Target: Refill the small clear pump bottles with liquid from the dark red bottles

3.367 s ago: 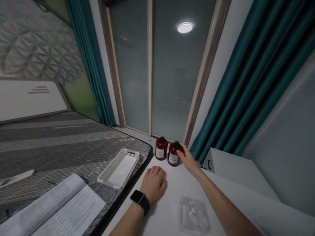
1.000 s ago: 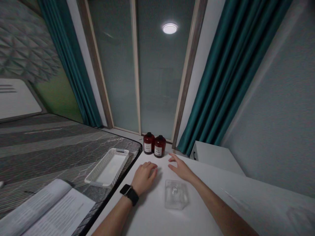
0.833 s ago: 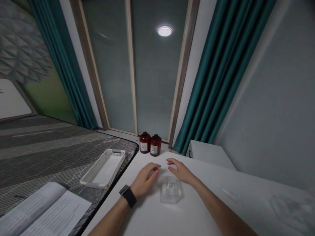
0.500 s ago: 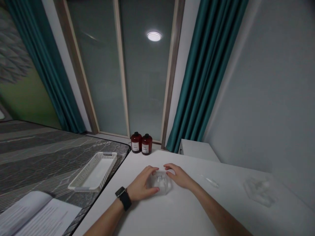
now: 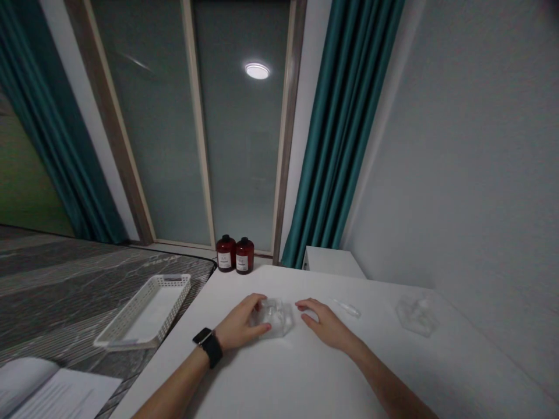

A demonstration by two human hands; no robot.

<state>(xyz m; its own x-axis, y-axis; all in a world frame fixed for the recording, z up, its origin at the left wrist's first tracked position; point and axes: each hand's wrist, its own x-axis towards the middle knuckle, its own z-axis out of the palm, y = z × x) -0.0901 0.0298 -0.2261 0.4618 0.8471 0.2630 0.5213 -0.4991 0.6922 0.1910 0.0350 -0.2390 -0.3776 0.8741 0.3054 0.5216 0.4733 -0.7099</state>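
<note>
Touching clear container (image 5: 276, 317): left fingers (image 5: 251, 300)

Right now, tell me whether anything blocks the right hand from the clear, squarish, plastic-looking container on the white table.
Nothing visible stands between the right hand and the clear container; the left hand is at its opposite side.

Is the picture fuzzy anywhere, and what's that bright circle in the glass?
Head view: dim overall, with a bright round spot in the glass, probably a lamp's reflection; head view: the clear box by the left hand looks hazy, and the clear item farther right on the white table looks blurred too; head view: a soft shadow lies beside the left forearm.
</note>
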